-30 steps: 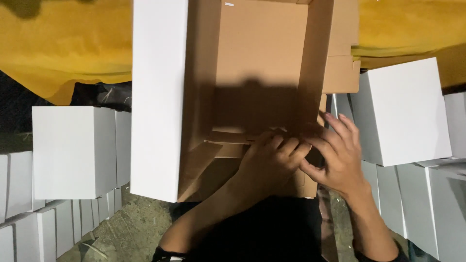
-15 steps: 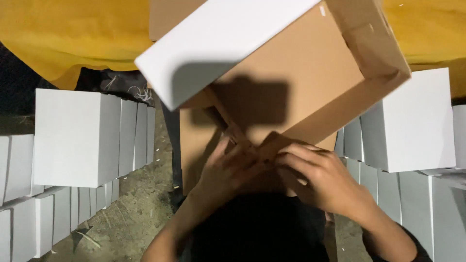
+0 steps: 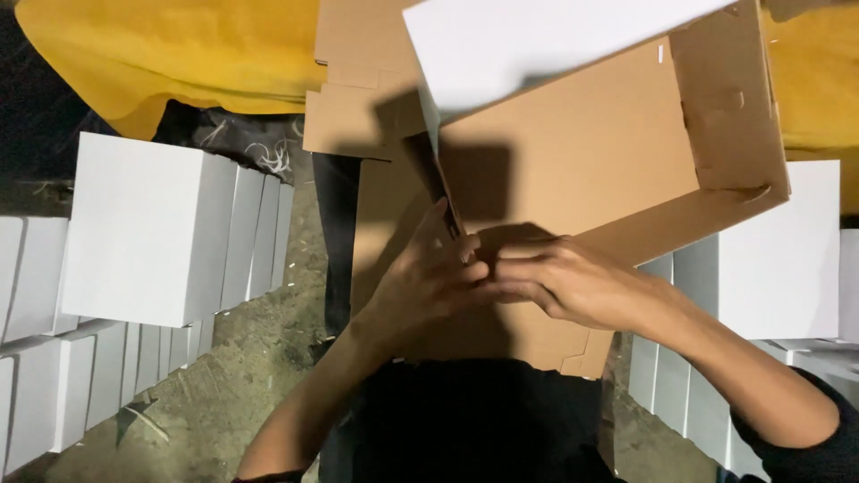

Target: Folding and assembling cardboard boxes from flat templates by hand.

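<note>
Head view shows my left hand [image 3: 420,286] and right hand [image 3: 573,286] closed on the near edge of a half-folded cardboard box [image 3: 591,152], held over my lap, walls up, near flap unfinished, between stacked white boxes [image 3: 143,233].

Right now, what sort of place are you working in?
Probably a box-making or packing spot on bare ground: rows of finished white boxes either side, a half-folded cardboard box in hand, flat cardboard blanks stacked ahead.
</note>
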